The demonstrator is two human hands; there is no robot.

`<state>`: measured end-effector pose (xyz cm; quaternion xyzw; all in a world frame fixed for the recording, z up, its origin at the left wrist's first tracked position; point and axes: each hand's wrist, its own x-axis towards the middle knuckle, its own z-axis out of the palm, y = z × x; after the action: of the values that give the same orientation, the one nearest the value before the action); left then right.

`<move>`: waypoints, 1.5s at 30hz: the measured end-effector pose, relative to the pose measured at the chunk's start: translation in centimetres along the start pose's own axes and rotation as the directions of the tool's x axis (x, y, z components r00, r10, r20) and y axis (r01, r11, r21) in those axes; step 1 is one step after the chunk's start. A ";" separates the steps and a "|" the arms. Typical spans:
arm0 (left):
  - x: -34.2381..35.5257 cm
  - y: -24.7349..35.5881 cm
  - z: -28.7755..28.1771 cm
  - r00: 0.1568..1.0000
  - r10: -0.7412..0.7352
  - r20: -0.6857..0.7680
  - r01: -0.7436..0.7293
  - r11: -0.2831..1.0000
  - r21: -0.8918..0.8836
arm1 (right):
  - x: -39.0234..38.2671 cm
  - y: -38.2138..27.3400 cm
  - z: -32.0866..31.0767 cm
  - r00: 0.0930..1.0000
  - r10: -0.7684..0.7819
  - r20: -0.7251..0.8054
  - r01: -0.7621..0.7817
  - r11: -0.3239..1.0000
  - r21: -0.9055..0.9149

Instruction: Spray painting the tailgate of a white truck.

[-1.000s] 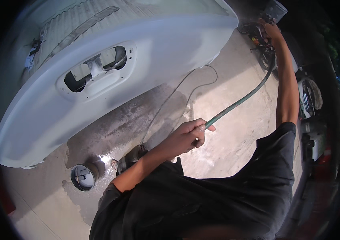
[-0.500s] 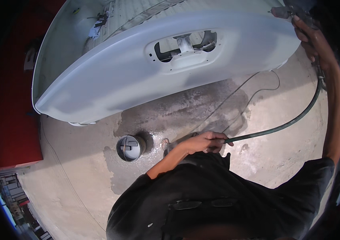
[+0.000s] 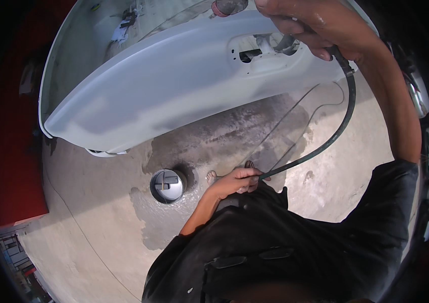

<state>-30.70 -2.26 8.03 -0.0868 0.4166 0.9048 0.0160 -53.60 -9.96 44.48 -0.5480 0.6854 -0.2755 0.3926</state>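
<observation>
My right hand (image 3: pixel 308 25) is raised over the upper part of the vehicle panel (image 3: pixel 149 96), its fingers wrapped round an air blow or spray gun. The gun's front end (image 3: pixel 230 6) is dark with a reddish ring and points left; the rest is hidden behind my hand or cut off by the upper edge. A dark green hose (image 3: pixel 344 121) hangs from the gun's lower end and curves down to my left hand (image 3: pixel 238 182), which is closed round it in front of my body. The panel is pale grey and curved, with a cut-out opening partly covered by my right hand.
On the wet patch of concrete (image 3: pixel 214 134) stands a bucket (image 3: pixel 183 178) with pale liquid and dark blocks in it. Thin cables (image 3: pixel 303 106) lie across the floor beyond my feet. A red surface (image 3: pixel 15 177) rises at the left; another vehicle (image 3: pixel 419 96) borders the right.
My right hand has swung left and nearer with the gun, from the panel's right end to over its opening. The hose follows; my left hand has shifted slightly left.
</observation>
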 end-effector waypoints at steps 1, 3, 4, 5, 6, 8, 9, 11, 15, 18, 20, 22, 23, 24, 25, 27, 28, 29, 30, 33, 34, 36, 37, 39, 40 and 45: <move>-0.8 0.1 -0.3 0.998 -0.041 -0.054 0.042 0.999 0.023 | -0.1 -1.1 1.9 1.000 0.000 -0.008 0.000 0.998 -0.061; -2.3 -0.7 -1.1 0.996 -0.062 -0.059 0.062 0.998 -0.007 | -0.9 -0.8 3.4 1.000 0.006 -0.027 -0.010 0.991 -0.131; -2.7 -1.1 -1.6 0.994 -0.084 -0.073 0.082 0.996 -0.036 | -1.4 1.4 3.8 0.993 -0.045 -0.110 0.019 0.974 -0.227; -3.0 -1.5 -2.1 0.994 -0.084 -0.063 0.082 0.996 -0.039 | -1.7 2.7 4.2 0.979 -0.107 -0.173 0.046 0.945 -0.324; -3.4 -1.9 -2.6 0.993 -0.091 -0.070 0.088 0.995 -0.043 | -2.4 2.5 4.7 0.986 -0.134 -0.096 0.107 0.963 -0.246; -3.6 -2.6 -3.3 0.993 -0.092 -0.068 0.088 0.995 -0.050 | -3.4 4.8 5.5 0.953 -0.248 -0.172 0.211 0.956 -0.204; -3.5 -2.9 -3.8 0.991 -0.115 -0.069 0.113 0.993 -0.031 | -4.0 6.2 5.6 0.898 -0.355 -0.258 0.321 0.932 -0.166; -3.1 -3.1 -4.3 0.988 -0.137 -0.064 0.137 0.991 -0.010 | -6.0 7.9 4.9 0.942 -0.098 -0.322 0.088 0.995 -0.044; -2.3 -3.9 -4.5 0.981 -0.164 -0.108 0.167 0.986 0.022 | -8.9 11.4 3.9 0.885 0.072 -0.459 -0.024 0.994 0.109; -1.9 -4.5 -5.0 0.971 -0.170 -0.170 0.181 0.982 0.049 | -10.7 13.2 4.3 0.785 0.061 -0.616 0.049 0.986 0.159; -1.9 -4.7 -5.4 0.961 -0.180 -0.211 0.200 0.977 0.077 | -11.1 13.5 5.9 0.754 0.042 -0.656 0.097 0.980 0.174; -2.3 -5.0 -5.9 0.939 -0.191 -0.287 0.212 0.976 0.046 | -10.8 14.8 7.2 0.731 0.038 -0.681 0.134 0.971 0.198; -2.7 -5.2 -6.2 0.935 -0.195 -0.295 0.219 0.974 0.051 | -10.9 15.2 7.7 0.776 0.043 -0.629 0.129 0.966 0.224; -3.1 -5.4 -6.4 0.916 -0.199 -0.349 0.230 0.972 0.049 | -10.6 15.6 8.4 0.811 0.057 -0.583 0.112 0.962 0.250; -3.6 -5.6 -6.7 0.893 -0.203 -0.401 0.241 0.969 0.046 | -10.1 15.8 9.3 0.842 0.070 -0.534 0.095 0.957 0.275; -4.8 -6.4 -7.6 0.869 -0.223 -0.443 0.259 0.966 0.022 | -8.5 15.7 10.8 0.880 -0.030 -0.473 0.156 0.961 0.228; -5.5 -6.7 -8.1 0.846 -0.235 -0.479 0.267 0.964 -0.002 | -7.9 15.4 11.6 0.897 -0.062 -0.437 0.169 0.963 0.211; -6.2 -6.9 -8.3 0.845 -0.238 -0.479 0.269 0.963 -0.004 | -7.4 15.3 12.3 0.913 -0.095 -0.398 0.185 0.964 0.194; -6.8 -7.2 -8.6 0.833 -0.231 -0.503 0.263 0.965 -0.008 | -7.1 15.3 12.9 0.913 -0.093 -0.397 0.182 0.964 0.194; -8.0 -7.5 -8.7 0.813 -0.233 -0.534 0.253 0.967 -0.036 | -6.6 15.1 14.0 0.944 -0.221 -0.246 0.291 0.909 0.300; -8.1 -7.5 -8.7 0.808 -0.242 -0.537 0.253 0.966 -0.055 | -6.8 14.8 14.2 0.941 -0.227 -0.251 0.304 0.894 0.331; -7.9 -7.8 -8.9 0.803 -0.261 -0.537 0.255 0.963 -0.086 | -7.9 14.0 13.5 0.984 -0.096 -0.152 0.156 0.875 0.458; -7.6 -8.0 -9.0 0.797 -0.280 -0.535 0.260 0.959 -0.115 | -7.9 14.0 13.5 0.983 -0.091 -0.160 0.155 0.878 0.454; -6.6 -8.0 -8.9 0.819 -0.287 -0.496 0.275 0.956 -0.099 | -8.4 15.3 13.2 0.931 -0.121 -0.345 0.254 0.893 0.371; -6.1 -7.8 -8.8 0.832 -0.277 -0.482 0.281 0.958 -0.065 | -7.7 17.5 13.1 0.867 -0.249 -0.431 0.387 0.882 0.269; -2.9 -7.1 -8.9 0.855 -0.304 -0.420 0.317 0.948 -0.042 | -9.8 20.1 9.2 0.780 -0.094 -0.619 0.243 0.957 0.161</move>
<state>-25.85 -4.22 -2.46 -0.3456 0.4038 0.8439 0.0727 -55.73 4.98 25.62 -0.4410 0.6854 -0.5482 0.1877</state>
